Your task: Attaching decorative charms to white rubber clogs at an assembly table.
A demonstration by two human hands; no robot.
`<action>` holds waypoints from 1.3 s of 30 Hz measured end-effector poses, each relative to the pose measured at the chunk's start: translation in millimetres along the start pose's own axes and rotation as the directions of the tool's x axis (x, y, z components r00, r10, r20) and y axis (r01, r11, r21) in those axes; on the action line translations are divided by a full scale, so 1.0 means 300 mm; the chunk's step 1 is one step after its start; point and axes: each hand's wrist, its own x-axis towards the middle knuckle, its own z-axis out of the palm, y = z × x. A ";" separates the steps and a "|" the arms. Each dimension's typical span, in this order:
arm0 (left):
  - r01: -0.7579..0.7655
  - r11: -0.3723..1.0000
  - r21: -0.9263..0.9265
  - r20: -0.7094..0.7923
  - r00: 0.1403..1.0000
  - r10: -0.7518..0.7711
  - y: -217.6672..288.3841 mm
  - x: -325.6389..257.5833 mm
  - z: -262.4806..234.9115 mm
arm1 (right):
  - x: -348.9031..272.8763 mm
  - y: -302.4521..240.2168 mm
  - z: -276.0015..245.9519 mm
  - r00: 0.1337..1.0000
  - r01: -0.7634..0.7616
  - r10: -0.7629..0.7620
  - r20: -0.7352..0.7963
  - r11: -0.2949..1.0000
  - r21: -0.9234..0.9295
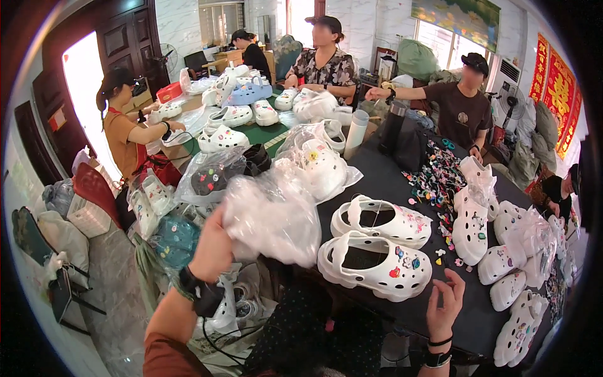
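My left hand (212, 242) is closed on a crumpled clear plastic bag (273, 220), lifted over the left edge of the black-covered table. What the bag holds, if anything, I cannot make out. Right of it, a pair of white clogs lies with toes to the right: a near clog (383, 267) with red and blue charms, and a far clog (392, 223) with pink ones. Just off the near clog's toe is my right hand (446, 298), its fingers loosely bent and apart, holding nothing.
Loose colourful charms (436, 176) are heaped at the back right. More white clogs (509, 257) stand along the right side. Bagged clogs (320, 163) crowd the back left, near a white bottle (356, 132) and a dark bottle (392, 125). Several people work around the tables.
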 end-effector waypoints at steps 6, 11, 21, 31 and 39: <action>-0.113 0.979 0.170 -0.104 0.986 0.132 0.135 0.362 -0.256 | -0.115 0.131 0.072 0.987 -0.160 0.159 -0.013 0.983 -0.086; -0.221 0.939 -0.263 -0.238 0.958 0.159 0.357 0.733 -0.270 | -0.112 0.112 0.077 0.974 -0.184 0.203 0.097 0.968 -0.174; -0.188 0.856 0.481 -0.091 0.961 0.263 0.131 0.552 -0.081 | -0.046 0.103 0.094 0.987 -0.134 0.144 0.077 0.983 -0.123; -0.127 0.877 0.463 0.617 0.756 -0.216 -0.075 -0.081 0.548 | -0.078 0.121 0.089 0.990 -0.111 0.122 0.066 0.982 -0.150; -0.099 0.793 0.602 0.489 0.830 -0.267 -0.258 -0.036 0.607 | -0.080 0.119 0.091 0.994 -0.073 0.084 0.069 0.986 -0.147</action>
